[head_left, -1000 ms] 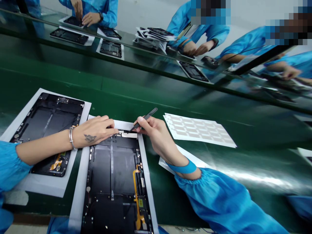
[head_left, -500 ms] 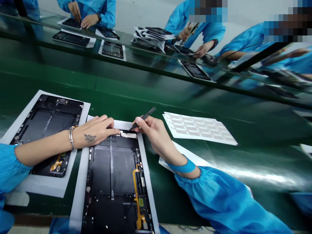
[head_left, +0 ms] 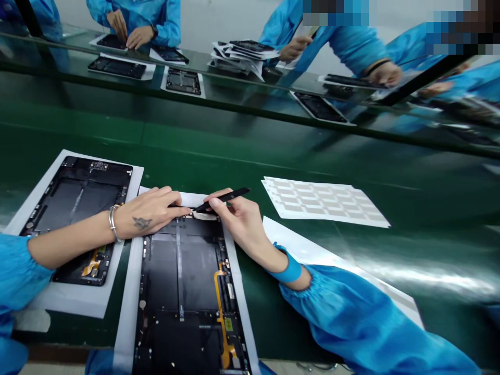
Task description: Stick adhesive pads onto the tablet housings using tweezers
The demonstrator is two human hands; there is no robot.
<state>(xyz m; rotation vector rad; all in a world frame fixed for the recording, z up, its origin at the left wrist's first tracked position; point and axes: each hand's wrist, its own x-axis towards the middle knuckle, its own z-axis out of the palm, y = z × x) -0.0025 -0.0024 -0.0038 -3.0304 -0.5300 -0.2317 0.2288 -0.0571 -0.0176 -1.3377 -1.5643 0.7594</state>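
An opened black tablet housing (head_left: 199, 271), with a gold flex cable along its right side, lies on white paper in front of me. My left hand (head_left: 156, 211) is closed at its top edge, one fingertip pressing beside a white strip (head_left: 206, 215). Black tweezers (head_left: 230, 195) are pinched in my right hand (head_left: 242, 219), slanting down to the left with their tip at the strip's left end, close to my left fingertip. Part of the housing's upper left corner is hidden under my left hand.
A second opened tablet housing (head_left: 97, 187) lies on paper to the left, partly under my forearm. Sheets of grey labels (head_left: 324, 200) lie to the right, above another white sheet (head_left: 292, 239). Across a raised glass shelf, co-workers handle tablets near a stack of tablets and papers (head_left: 242, 57).
My right hand has tipped the tweezers flatter and moved their tip left along the white strip. My left hand stays in place. A co-worker's hand opposite has moved right.
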